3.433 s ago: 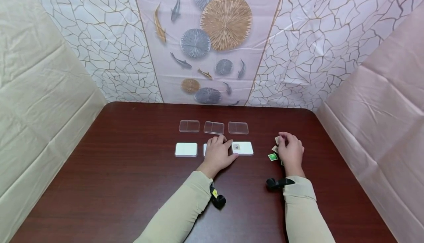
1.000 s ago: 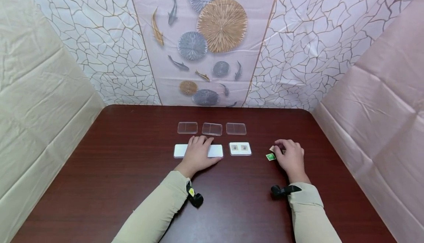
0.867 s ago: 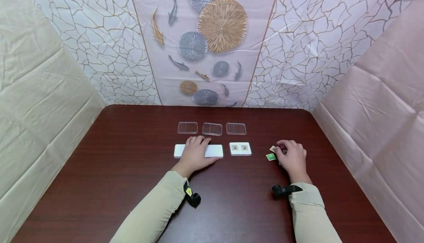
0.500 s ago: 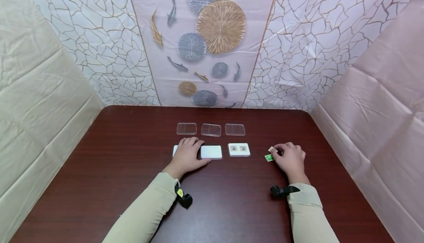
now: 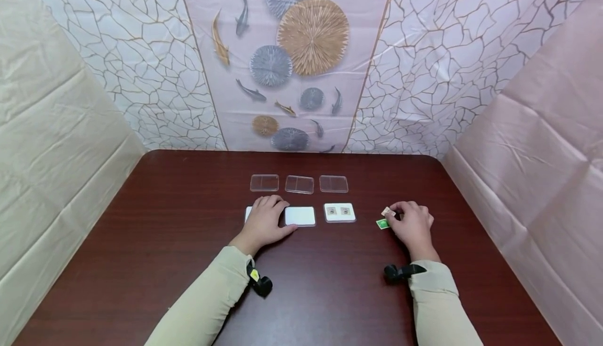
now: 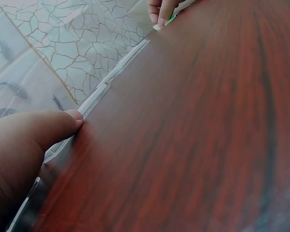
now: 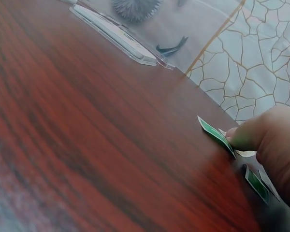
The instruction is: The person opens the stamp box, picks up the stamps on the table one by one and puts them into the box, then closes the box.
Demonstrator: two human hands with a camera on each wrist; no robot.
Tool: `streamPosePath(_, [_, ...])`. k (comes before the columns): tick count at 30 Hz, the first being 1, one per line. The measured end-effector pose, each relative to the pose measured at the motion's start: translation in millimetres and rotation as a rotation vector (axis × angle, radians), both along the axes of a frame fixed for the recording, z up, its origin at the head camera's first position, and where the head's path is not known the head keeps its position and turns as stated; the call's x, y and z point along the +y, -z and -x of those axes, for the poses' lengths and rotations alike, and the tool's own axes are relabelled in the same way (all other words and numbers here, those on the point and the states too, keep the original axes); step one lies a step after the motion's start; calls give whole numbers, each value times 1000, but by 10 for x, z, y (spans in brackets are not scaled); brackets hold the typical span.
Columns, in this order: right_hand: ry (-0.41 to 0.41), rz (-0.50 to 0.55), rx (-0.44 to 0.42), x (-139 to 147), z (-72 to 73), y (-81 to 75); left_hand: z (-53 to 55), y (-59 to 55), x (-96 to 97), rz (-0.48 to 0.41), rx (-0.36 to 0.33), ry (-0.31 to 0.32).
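My left hand (image 5: 265, 224) lies over the left white-backed clear case (image 5: 247, 212), hiding most of it. Its thumb (image 6: 63, 126) reaches the near edge of the middle white case (image 5: 300, 216). A third white case (image 5: 339, 212) holds two small stamps side by side. At the right, my right hand (image 5: 414, 229) pinches a pale stamp (image 5: 387, 212) between thumb and forefinger. Just in front of it lies a green stamp (image 5: 382, 224). In the right wrist view another green stamp (image 7: 256, 182) is partly under the hand.
Three clear lids (image 5: 264, 182) lie in a row behind the white cases. The dark wooden table (image 5: 325, 293) ends at a patterned cloth backdrop (image 5: 311, 37). Cream cloth (image 5: 56, 152) hangs at the left side and pinkish cloth (image 5: 542, 152) at the right.
My left hand has slid left from the middle case over the left one. The right case has gained a second stamp since the earliest frame. My right hand now pinches a pale stamp.
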State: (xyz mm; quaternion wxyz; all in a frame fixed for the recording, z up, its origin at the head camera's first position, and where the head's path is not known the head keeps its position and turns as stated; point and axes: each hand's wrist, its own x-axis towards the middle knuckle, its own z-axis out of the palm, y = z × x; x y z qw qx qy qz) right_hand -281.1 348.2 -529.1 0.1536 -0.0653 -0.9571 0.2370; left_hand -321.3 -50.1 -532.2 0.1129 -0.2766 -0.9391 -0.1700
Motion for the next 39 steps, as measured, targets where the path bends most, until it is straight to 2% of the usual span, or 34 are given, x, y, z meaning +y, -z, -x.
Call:
streamPosePath(5, [-26, 33, 57, 3, 7, 34, 1, 25, -7, 25, -21, -11])
streamPosePath(10, [-31, 82, 117, 13, 13, 43, 12, 15, 5, 17, -1, -11])
streamPosePath(18, [-71, 104, 130, -5, 1, -6, 31, -2, 8, 64, -42, -28])
streamPosePath(25, [-10, 241, 142, -64, 10, -4, 23, 10, 7, 46, -42, -28])
streamPosePath(32, [-23, 312, 267, -321, 36, 9, 6, 36, 12, 41, -32, -36])
streamPosePath(39, [-129, 395, 359, -769, 112, 1, 10, -10, 22, 43, -42, -36])
